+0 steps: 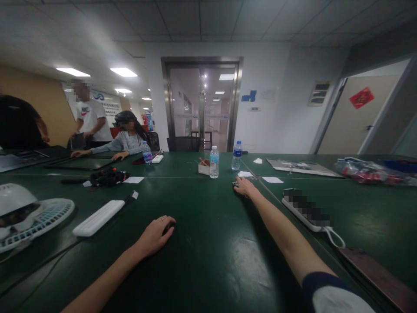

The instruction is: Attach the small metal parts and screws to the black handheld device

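Observation:
My left hand [157, 234] rests on the dark green table [202, 243], its thumb apart from loosely bent fingers and nothing visible in it. A ring shows on one finger. Farther off, my right arm stretches forward, and my right hand [246, 188] has its fingers closed at a small dark object [235, 184], too small to name, at table level. Just beyond that hand stand a blue-labelled water bottle [237, 157] and a white paper slip [245, 174]. To its left are a second water bottle [214, 163] and a small open box [203, 168] with thin items inside.
On the left lie a white power strip [99, 217], a white helmet with a mesh brim [48, 215] and a black bundle [109, 176]. A phone [308, 211] and plastic-wrapped items [374, 171] lie right. A seated person [127, 139] and two standing people occupy the far left.

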A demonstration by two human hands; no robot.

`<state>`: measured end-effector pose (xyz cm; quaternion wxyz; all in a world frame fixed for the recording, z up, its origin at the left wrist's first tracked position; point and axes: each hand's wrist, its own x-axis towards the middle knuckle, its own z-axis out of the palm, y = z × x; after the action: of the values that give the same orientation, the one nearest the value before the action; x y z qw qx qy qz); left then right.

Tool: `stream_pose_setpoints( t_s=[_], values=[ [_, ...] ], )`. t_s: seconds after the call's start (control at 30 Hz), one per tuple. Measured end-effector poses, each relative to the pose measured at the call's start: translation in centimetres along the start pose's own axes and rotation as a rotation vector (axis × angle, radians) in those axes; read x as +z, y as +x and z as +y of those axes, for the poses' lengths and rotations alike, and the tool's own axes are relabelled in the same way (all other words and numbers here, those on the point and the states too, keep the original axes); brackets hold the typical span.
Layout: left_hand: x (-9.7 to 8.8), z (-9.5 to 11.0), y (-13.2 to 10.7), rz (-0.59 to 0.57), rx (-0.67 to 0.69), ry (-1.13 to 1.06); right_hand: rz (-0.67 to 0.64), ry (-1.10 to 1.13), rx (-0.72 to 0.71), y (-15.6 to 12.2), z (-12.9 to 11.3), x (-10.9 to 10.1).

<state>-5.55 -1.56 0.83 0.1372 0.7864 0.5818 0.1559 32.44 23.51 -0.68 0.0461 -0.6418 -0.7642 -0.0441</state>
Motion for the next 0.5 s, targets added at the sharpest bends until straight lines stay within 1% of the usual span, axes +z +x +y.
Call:
stream_pose_setpoints(
  t_s=[0.23, 0.37, 0.43, 0.5],
  values=[
    [-0.15, 0.54, -0.04, -0.005, -0.008, 0.024, -0.046, -0.023, 0.014, -0.05, -0.05, -0.26],
    [-0.15, 0.66, -0.23, 0.009, 0.007, 0.039, -0.065, -0.042, -0.001, -0.11, -0.25, -0.59],
    [-0.16, 0.86, -0.42, 0.013, 0.010, 0.047, -0.078, -0.049, -0.006, 0.12, -0.44, -0.76],
    [-0.16, 1.09, -0.60, 0.015, -0.005, 0.069, -0.113, -0.063, 0.023, 0.65, -0.68, -0.91]
  ],
)
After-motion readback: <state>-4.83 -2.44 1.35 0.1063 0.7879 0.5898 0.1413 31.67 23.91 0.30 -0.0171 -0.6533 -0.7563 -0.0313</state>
